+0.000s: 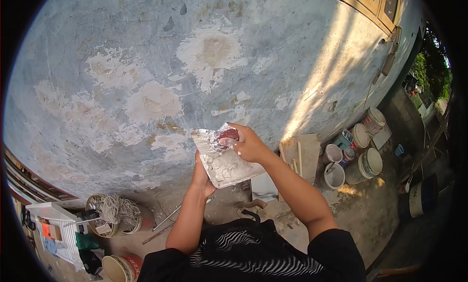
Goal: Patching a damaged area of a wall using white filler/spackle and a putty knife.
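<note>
My left hand [202, 173] grips a pale board [225, 169] from its left side and underneath, with white paste spread and lumped on its top. Wrapped in my right hand [247, 146] is the red handle of a putty tool [227, 135], smeared with white paste, at the board's upper part; where its blade ends I cannot tell. Beyond both hands stands a weathered light blue wall [146, 38] with several rough white and beige patches [209, 55].
Buckets [333, 176] line the wall's foot at right, beside leaning panels [306, 160] and a dark drum [422, 194]. At lower left are tubs with tangled cord [117, 209], a white corrugated piece [73, 248] and another bucket [114, 270]. A wooden window frame [382, 16] is at upper right.
</note>
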Demonstrator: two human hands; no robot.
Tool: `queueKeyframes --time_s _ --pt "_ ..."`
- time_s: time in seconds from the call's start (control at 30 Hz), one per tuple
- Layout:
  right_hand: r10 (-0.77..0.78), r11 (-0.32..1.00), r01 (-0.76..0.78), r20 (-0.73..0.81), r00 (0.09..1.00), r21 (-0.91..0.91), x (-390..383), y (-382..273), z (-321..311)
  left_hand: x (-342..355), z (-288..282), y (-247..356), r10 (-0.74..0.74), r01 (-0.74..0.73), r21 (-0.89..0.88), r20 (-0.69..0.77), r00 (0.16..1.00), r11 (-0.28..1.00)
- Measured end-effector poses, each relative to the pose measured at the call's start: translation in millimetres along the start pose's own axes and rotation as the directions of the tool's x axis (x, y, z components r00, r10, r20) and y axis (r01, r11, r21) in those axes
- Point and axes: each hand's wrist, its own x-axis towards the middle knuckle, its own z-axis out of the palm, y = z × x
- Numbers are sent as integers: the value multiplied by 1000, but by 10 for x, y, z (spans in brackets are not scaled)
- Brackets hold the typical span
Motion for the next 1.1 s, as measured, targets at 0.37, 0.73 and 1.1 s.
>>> queueKeyframes --time_s 0.37,0.73,1.1 --pt "70 979 -92 120 990 184 -8 139 -8 133 -129 -109 119 -120 -12 -77 990 993" --pt "378 502 -188 -19 926 844 -147 412 -126 107 -364 -129 114 -123 -82 -98 989 989" --pt "536 244 258 -352 768 935 -358 1396 -300 9 -1246 -32 169 -187 -43 -272 947 981"
